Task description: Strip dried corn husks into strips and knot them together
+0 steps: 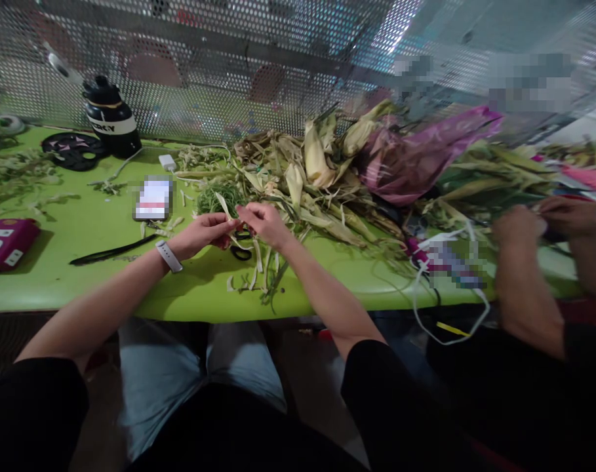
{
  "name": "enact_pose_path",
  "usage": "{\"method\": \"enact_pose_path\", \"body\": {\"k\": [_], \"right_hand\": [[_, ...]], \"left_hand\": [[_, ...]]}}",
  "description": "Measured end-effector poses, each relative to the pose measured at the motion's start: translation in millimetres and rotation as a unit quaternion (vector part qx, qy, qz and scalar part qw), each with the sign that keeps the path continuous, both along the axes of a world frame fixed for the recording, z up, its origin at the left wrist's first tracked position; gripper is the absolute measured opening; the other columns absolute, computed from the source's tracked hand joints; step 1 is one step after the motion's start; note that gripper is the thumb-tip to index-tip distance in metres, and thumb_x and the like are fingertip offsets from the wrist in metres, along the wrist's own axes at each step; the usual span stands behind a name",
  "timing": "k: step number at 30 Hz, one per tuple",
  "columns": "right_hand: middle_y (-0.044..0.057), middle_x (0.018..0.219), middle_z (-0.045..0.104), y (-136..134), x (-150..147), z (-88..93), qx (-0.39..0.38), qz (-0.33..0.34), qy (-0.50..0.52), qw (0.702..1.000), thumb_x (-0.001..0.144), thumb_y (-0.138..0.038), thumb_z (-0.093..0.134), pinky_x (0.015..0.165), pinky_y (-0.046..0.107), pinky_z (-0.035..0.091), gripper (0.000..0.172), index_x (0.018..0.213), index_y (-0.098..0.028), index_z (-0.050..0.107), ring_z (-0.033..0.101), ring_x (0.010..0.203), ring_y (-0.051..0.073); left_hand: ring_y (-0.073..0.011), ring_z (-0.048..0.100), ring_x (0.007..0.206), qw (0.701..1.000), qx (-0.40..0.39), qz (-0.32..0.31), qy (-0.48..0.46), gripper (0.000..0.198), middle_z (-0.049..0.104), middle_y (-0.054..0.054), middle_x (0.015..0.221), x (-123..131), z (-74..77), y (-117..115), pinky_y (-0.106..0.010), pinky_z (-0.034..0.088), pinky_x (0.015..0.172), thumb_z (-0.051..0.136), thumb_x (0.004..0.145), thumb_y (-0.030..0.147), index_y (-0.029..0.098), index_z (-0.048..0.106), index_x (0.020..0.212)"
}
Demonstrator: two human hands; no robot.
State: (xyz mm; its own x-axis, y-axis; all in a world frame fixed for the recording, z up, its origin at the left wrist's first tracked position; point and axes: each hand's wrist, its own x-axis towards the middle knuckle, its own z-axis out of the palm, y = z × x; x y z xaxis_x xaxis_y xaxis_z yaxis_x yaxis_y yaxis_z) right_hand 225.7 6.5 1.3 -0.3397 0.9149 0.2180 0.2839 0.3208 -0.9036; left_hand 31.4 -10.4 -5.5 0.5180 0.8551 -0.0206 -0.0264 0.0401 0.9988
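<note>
Both hands [211, 229] pinch husk [224, 206] near the bare table edge [184, 303].

Overall light: dim and uneven, falling mostly from above; source out of view
Table [130, 292]: brightest area, soft sheen toward its front edge
Mesh screen [214, 72]: murky grey, a white streak of glare at its upper right
Maroon box [10, 244]: dark shadow at its foot
Jeans [155, 380]: patchy light, deep gloom between the legs
Black sleeves [32, 406]: nearly detail-free
Left hand [210, 231] and right hand [264, 221]: fairly clear, fingertip detail soft
Phone [153, 198]: screen glowing pale, covered by coarse pixel blocks
Other pixel blocks: upper right, and near the white cable [445, 342]
Edges: wide-angle stretch; table front bowed, bottle [111, 128] leaning, far sides soft
</note>
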Motion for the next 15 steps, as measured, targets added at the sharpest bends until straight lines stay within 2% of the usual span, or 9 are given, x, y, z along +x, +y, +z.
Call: {"method": "enact_pose_path", "body": {"k": [4,8,11,15], "right_hand": [[-0.005,0.055,0.035,-1.9,-4.8,-3.8,0.116,-0.035,-0.023,0.992,0.085,-0.067,0.054,0.056,0.026,0.028,0.055,0.059,-0.020,0.041,0.033,0.056,0.010],[-0.005,0.055,0.034,-1.5,-5.7,-4.3,0.132,-0.078,-0.003,0.988,0.084,-0.070,0.052,0.056,0.027,0.029,0.057,0.058,-0.021,0.038,0.032,0.055,0.010],[-0.004,0.053,0.040,-0.4,-2.5,-2.1,0.070,-0.069,0.018,0.995,0.081,-0.076,0.051,0.053,0.026,0.031,0.058,0.060,-0.021,0.046,0.037,0.052,0.010],[-0.002,0.052,0.050,-0.7,1.2,0.1,-0.057,0.007,0.015,0.998,0.079,-0.080,0.049,0.050,0.026,0.037,0.062,0.064,-0.020,0.053,0.047,0.049,0.011]], "left_hand": [[-0.0071,0.055,0.053,0.999,0.012,-0.032,0.009,0.035,0.058,0.002,0.061,1.1,0.9,-1.6,-0.021,0.047,0.056,0.075,0.079,0.044,0.014,0.057,0.075],[-0.0077,0.057,0.054,0.998,0.020,-0.052,0.018,0.032,0.062,0.001,0.061,1.5,1.6,-2.4,-0.022,0.048,0.057,0.075,0.080,0.040,0.013,0.059,0.075],[-0.0075,0.058,0.053,1.000,0.000,-0.028,-0.011,0.029,0.063,0.000,0.061,1.6,-0.3,-0.7,-0.022,0.049,0.057,0.076,0.079,0.037,0.012,0.061,0.079],[-0.0078,0.061,0.058,0.996,-0.051,0.035,-0.066,0.031,0.067,-0.001,0.068,-0.1,-4.4,4.1,-0.022,0.052,0.062,0.076,0.079,0.037,0.011,0.063,0.090]]}}
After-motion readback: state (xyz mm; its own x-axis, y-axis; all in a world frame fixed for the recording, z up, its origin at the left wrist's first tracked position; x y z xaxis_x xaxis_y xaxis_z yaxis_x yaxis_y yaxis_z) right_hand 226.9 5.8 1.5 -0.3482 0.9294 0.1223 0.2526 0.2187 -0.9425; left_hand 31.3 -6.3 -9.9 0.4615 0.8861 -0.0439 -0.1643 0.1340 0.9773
